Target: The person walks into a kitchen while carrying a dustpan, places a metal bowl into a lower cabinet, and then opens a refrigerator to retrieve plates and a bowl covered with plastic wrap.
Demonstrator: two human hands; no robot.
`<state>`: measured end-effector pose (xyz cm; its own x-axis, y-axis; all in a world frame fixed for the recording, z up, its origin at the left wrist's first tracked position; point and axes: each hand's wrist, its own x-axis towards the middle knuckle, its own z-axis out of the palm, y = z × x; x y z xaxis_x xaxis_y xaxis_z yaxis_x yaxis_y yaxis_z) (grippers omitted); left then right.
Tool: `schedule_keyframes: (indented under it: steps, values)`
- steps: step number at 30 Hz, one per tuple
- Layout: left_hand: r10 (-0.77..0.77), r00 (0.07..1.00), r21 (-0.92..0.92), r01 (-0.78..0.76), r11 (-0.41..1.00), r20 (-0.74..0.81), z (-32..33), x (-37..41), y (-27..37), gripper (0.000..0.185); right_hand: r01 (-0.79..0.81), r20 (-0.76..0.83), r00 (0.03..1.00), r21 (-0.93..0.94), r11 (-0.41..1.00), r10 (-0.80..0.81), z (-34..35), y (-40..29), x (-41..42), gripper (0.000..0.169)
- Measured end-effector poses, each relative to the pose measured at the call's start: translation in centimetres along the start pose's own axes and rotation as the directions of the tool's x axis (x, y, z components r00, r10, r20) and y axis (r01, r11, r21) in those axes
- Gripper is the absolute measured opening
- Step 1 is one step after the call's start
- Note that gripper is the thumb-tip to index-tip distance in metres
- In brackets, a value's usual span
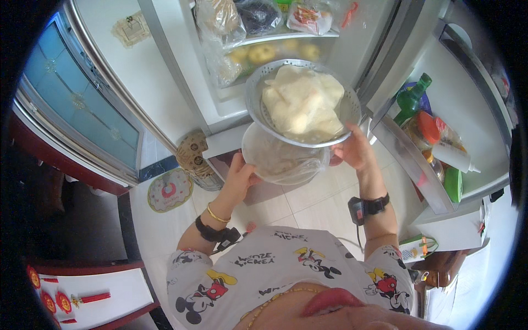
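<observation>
Before the open fridge, my right hand (355, 149) grips the near right rim of a perforated metal colander (252, 88). Pale, folded sheets of food (303, 99), perhaps dough or tofu skin, lie piled in it. Below and nearer to me is a pale round bowl (284, 163), with clear plastic film over part of it. My left hand (241, 175) holds this bowl by its left edge. The colander overlaps the bowl's far side; whether the two touch is hard to tell. Some fingers of my right hand are hidden under the colander.
Bagged food (260, 16) fills the fridge shelf (288, 39), above a drawer with yellow fruit (262, 53). At right, the open fridge door (420, 165) carries a green bottle (414, 99), jars and a squeeze bottle (451, 156). A patterned bin (194, 152) and a small mat (170, 190) are on the left floor.
</observation>
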<state>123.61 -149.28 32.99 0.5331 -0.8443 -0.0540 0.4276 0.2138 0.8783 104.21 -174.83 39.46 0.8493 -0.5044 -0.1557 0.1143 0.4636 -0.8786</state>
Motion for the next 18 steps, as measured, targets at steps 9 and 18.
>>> schedule_keyframes:
  steps: [9, 18]
  values:
    - [0.045, 0.992, 0.072, -0.037, 0.997, -0.114, -2.3, -6.4, 1.7, 0.045, 0.071, -0.098, 0.994, 0.155, 0.985, -0.057, 0.2, 1.2, -2.7, 0.042]
    - [0.228, 0.953, 0.112, -0.209, 0.972, -0.201, -4.8, -18.4, 8.6, 0.056, 0.092, -0.110, 0.990, 0.023, 0.995, -0.089, -2.9, 3.4, -10.5, 0.041]
